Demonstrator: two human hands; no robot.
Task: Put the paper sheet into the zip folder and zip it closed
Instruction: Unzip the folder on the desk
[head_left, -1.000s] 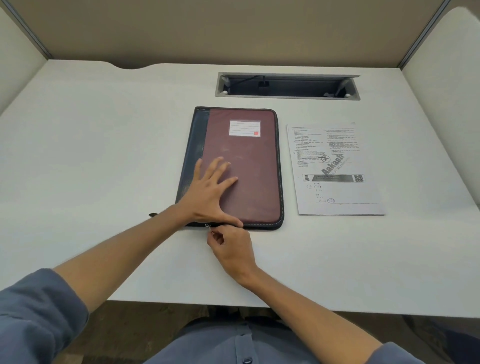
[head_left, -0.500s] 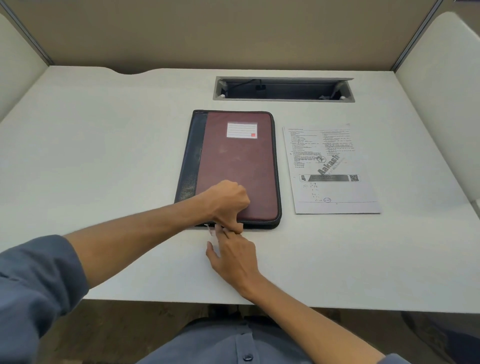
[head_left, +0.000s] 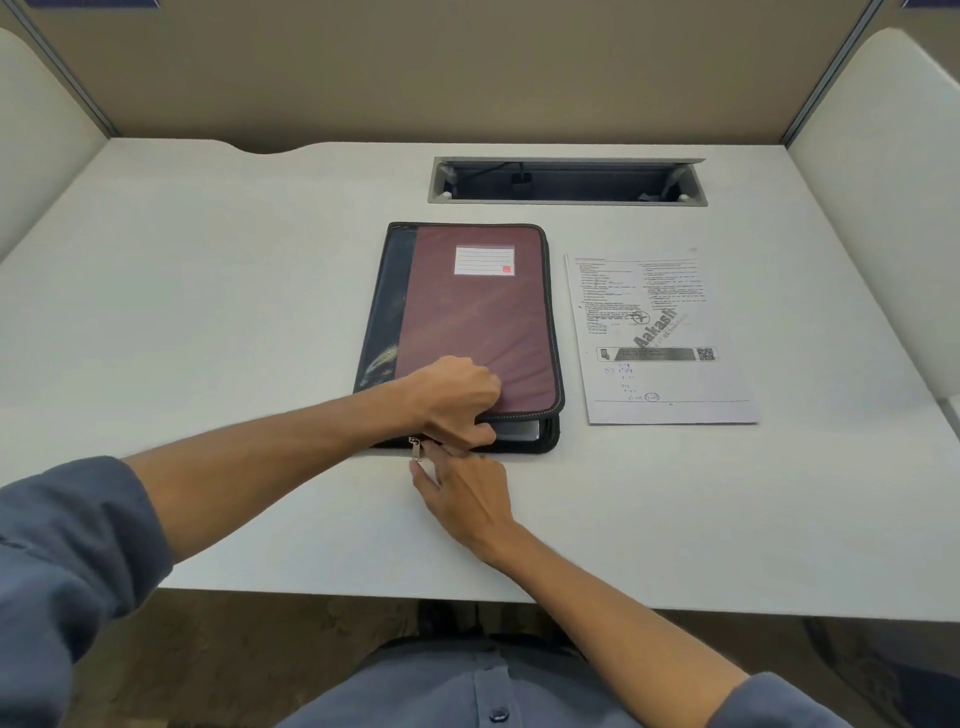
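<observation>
A maroon zip folder (head_left: 478, 322) with a dark spine lies flat in the middle of the white desk (head_left: 208, 312). My left hand (head_left: 454, 400) is curled over its near edge, fingers hooked under the cover, which is raised a little so a gap shows at the near right corner. The metal zip pull (head_left: 415, 450) hangs free at the near edge. My right hand (head_left: 465, 499) rests on the desk just below, with its fingertips touching the folder's lower edge beside the pull. The printed paper sheet (head_left: 660, 338) lies flat to the right of the folder, apart from it.
A rectangular cable slot (head_left: 566, 182) is cut into the desk behind the folder. Padded partition walls stand at the left (head_left: 36, 135), back and right (head_left: 893, 182). The desk's near edge (head_left: 675, 605) runs just in front of my body.
My left hand went from lying flat on the cover to gripping its near edge, and the cover has lifted slightly. My right hand has let go of the zip pull.
</observation>
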